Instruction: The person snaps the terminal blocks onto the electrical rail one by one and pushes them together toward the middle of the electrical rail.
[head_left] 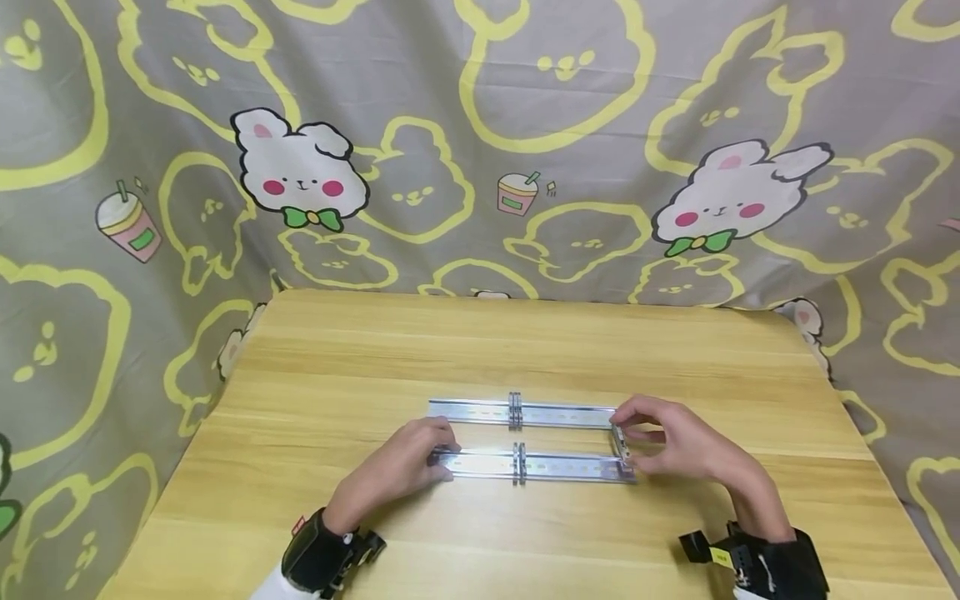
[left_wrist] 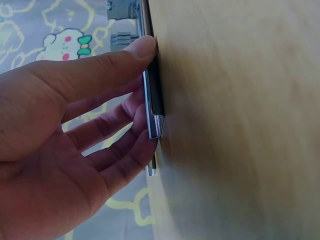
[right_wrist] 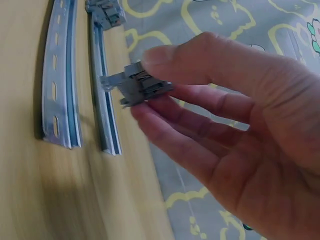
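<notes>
Two slotted metal DIN rails lie side by side across the table, a far rail [head_left: 472,411] and a near rail [head_left: 480,467]. Grey terminal blocks sit near mid-length on each: a far pair [head_left: 515,411] and a near pair [head_left: 519,463]. My left hand [head_left: 401,458] grips the near rail's left end, thumb on the side facing me and fingers behind, as the left wrist view shows. Beyond the rails' right ends, my right hand [head_left: 678,437] pinches a loose grey terminal block [right_wrist: 135,87] between thumb and fingertips, above the tabletop.
The wood-grain table [head_left: 525,342] carries the rails near its middle. A grey curtain [head_left: 420,75] with rabbit prints hangs behind it and along both sides. Black straps with cameras circle both wrists.
</notes>
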